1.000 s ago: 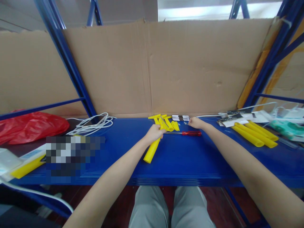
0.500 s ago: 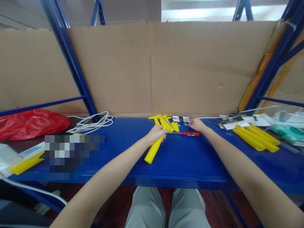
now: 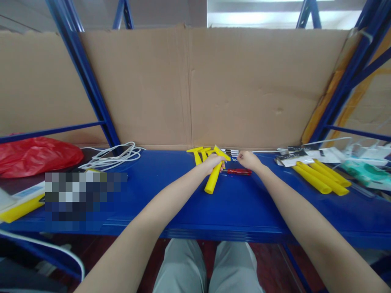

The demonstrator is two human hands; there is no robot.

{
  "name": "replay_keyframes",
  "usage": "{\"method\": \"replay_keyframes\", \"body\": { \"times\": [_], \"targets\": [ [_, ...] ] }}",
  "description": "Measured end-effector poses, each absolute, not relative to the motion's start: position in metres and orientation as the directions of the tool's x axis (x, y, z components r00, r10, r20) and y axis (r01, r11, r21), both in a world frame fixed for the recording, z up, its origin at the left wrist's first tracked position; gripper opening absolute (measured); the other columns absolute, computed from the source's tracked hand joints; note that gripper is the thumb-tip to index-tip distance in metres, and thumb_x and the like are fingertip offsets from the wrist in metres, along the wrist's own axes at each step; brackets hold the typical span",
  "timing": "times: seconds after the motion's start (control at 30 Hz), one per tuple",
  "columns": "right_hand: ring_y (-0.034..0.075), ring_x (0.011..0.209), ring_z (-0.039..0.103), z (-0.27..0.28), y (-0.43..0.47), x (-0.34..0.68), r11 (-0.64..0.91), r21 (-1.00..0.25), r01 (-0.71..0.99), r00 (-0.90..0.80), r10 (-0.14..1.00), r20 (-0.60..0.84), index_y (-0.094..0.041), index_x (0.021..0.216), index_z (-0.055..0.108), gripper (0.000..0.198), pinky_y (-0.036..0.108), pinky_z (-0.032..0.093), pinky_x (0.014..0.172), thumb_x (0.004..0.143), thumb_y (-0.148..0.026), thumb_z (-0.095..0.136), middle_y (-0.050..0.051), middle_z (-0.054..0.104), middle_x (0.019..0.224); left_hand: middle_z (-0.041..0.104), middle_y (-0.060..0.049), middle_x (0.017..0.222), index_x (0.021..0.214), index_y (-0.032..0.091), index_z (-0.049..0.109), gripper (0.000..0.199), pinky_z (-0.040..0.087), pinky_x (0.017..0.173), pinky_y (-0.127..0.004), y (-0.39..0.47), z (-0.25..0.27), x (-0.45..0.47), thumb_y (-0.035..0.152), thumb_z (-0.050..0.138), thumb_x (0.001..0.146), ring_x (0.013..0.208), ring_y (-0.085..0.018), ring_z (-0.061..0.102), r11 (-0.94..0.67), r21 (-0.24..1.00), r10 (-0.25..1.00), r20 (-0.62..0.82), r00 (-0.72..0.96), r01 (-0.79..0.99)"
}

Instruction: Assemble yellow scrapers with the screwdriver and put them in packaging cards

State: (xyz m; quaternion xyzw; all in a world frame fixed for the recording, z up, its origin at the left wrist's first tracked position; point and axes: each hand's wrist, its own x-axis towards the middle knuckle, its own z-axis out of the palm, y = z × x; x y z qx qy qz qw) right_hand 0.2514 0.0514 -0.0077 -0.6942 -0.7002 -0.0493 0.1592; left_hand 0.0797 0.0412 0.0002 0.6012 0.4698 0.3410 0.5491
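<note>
My left hand point(image 3: 213, 164) is wrapped round a yellow T-shaped scraper point(image 3: 213, 180), gripping it just below the head. Its tubular handle points down towards me, and the head is tilted. Close by on the right, my right hand point(image 3: 247, 160) has its fingers curled together; anything in them is too small to see. Small silvery bits point(image 3: 233, 159) lie on the blue surface beside those fingers. Just below sits a screwdriver point(image 3: 239, 171) with a red handle. Behind my left hand, several more yellow T-shaped pieces point(image 3: 197, 154) rest side by side, partly covered.
White strips with black bands point(image 3: 231, 152) lie at the back. Several yellow tubes point(image 3: 320, 179) and flat packets point(image 3: 293, 158) are on the right. To the left are a coiled white cable point(image 3: 119, 156) and a red bag point(image 3: 42, 156). Cardboard point(image 3: 244, 89) walls the shelf point(image 3: 171, 207).
My left hand has moved right, towards my right hand, bringing the yellow scraper nearer and turning its handle more upright in view. My right hand stays by the silvery bits. The view has shifted slightly.
</note>
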Motion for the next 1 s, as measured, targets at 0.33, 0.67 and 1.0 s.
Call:
{"method": "replay_keyframes", "body": {
  "times": [0.33,0.67,1.0],
  "targets": [
    [0.017,0.084,0.065,-0.003,0.048,0.246,0.145,-0.101,0.984,-0.115,0.959,0.258,-0.015,0.086,0.07,0.025,0.02,0.042,0.067,0.082,-0.015,0.045,0.01,0.072,0.093,0.049,0.003,0.051,0.076,0.013,0.05,0.009,0.038,0.042,-0.019,0.049,-0.003,0.089,0.01,0.045,0.083,0.04,-0.007,0.045,0.113,0.982,0.927,-0.16,0.339,0.154],
    [0.017,0.085,0.066,0.001,0.049,0.245,0.178,-0.17,0.969,-0.147,0.972,0.184,-0.014,0.077,0.073,0.032,0.019,0.044,0.071,0.073,-0.002,0.044,0.008,0.073,0.087,0.048,0.002,0.048,0.07,0.014,0.049,0.009,0.032,0.037,-0.019,0.03,0.029,0.022,0.005,0.048,0.072,0.035,-0.006,0.042,0.003,0.983,0.95,-0.06,0.305,0.183],
    [0.016,0.091,0.065,-0.002,0.049,0.245,0.249,-0.19,0.95,-0.235,0.967,0.097,-0.017,0.087,0.074,0.037,0.019,0.046,0.078,0.07,0.0,0.046,0.004,0.073,0.097,0.055,-0.001,0.053,0.081,0.011,0.058,0.015,0.038,0.042,-0.02,0.025,0.026,-0.027,0.008,0.047,0.072,0.041,-0.01,0.048,-0.187,0.76,0.982,0.144,0.118,0.623]
  ]
}}
